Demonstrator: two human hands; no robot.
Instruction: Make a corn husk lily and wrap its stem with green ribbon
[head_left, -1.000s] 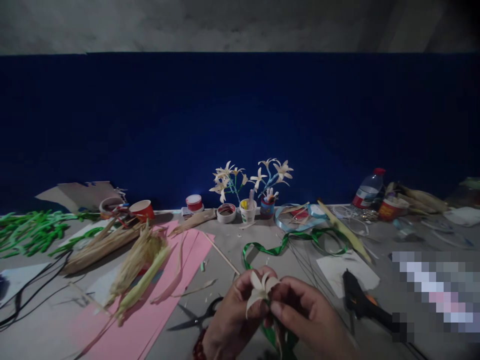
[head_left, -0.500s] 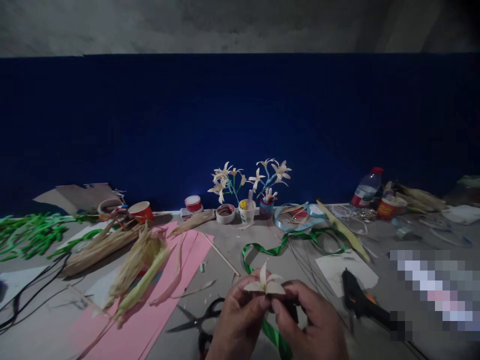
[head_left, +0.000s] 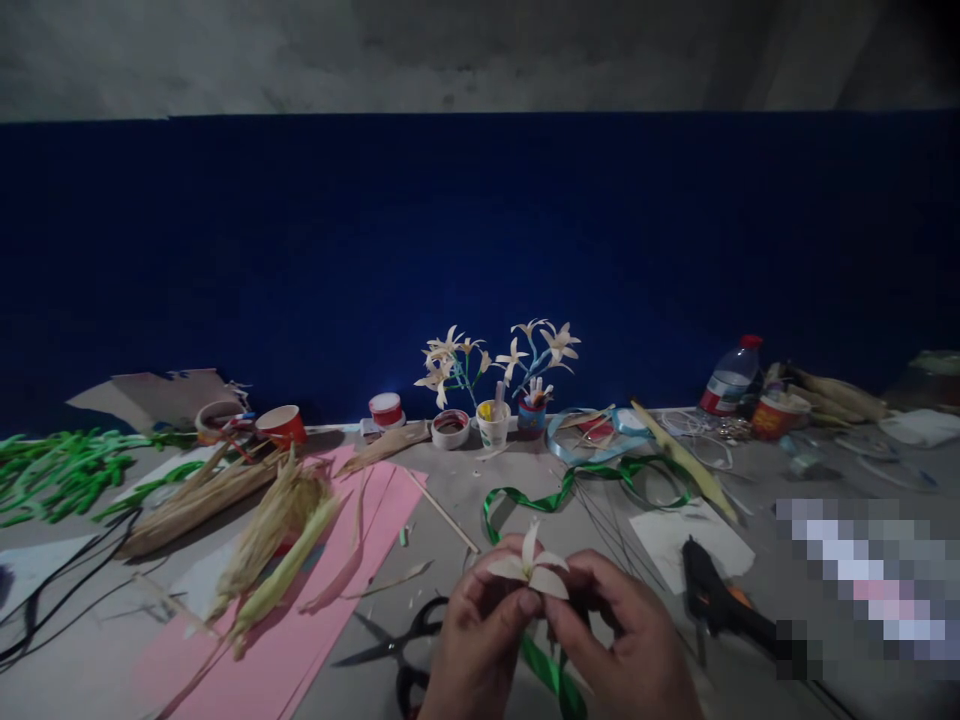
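Note:
A cream-white artificial flower (head_left: 531, 568) with pointed petals is held upright at the lower centre. My left hand (head_left: 484, 635) pinches its base, thumb just under the petals. From the other side, my right hand (head_left: 619, 635) closes its thumb and fingers on the same flower; its fingertips are partly hidden behind the petals. A green ribbon (head_left: 551, 670) shows below and between my hands, and another stretch of it curls on the table beyond them. Black scissors (head_left: 397, 645) lie open beside my left hand. To the right of my right hand rests a black glue gun (head_left: 724, 600).
Pink paper (head_left: 315, 620) and dried corn husks (head_left: 274, 530) cover the left side. Finished flowers (head_left: 446, 360) stand at the back by a white cup (head_left: 495, 428). A plastic bottle (head_left: 731, 380) leans at the back right. Green fuzzy stems (head_left: 67, 475) lie far left.
The flower has tilted slightly, its petals turned a little more towards me. Both hands keep their grip in nearly the same place.

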